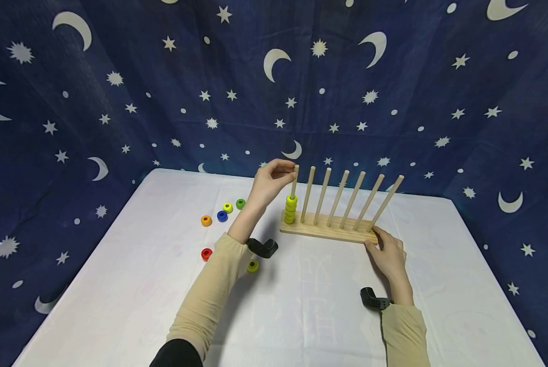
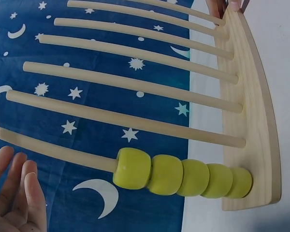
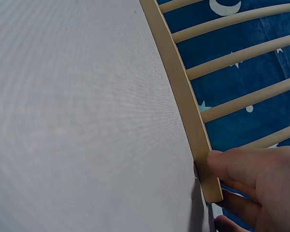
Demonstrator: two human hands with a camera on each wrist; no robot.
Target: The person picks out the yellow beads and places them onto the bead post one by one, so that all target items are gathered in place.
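A wooden peg rack (image 1: pixel 329 233) with several upright pegs stands on the table. Stacked at the bottom of its leftmost peg are several yellow beads (image 2: pixel 166 175), the lowest one down at the base. My left hand (image 1: pixel 272 181) is at the top of that same peg, well above the stack. Its fingers (image 2: pixel 35 198) are loosely bent around the peg tip, with no bead between them in the left wrist view. At the other end, my right hand (image 1: pixel 389 255) grips the corner of the base, thumb on the front edge (image 3: pixel 201 150) and fingers behind it.
Left of the rack lie loose beads: orange (image 1: pixel 206 220), blue (image 1: pixel 222 216), yellow (image 1: pixel 227 207), green (image 1: pixel 240 204) and red (image 1: pixel 206 254). Another yellow bead (image 1: pixel 253 265) is beside the left forearm. A dark blue star-patterned cloth (image 1: pixel 237 66) hangs behind the white table (image 1: pixel 132 285).
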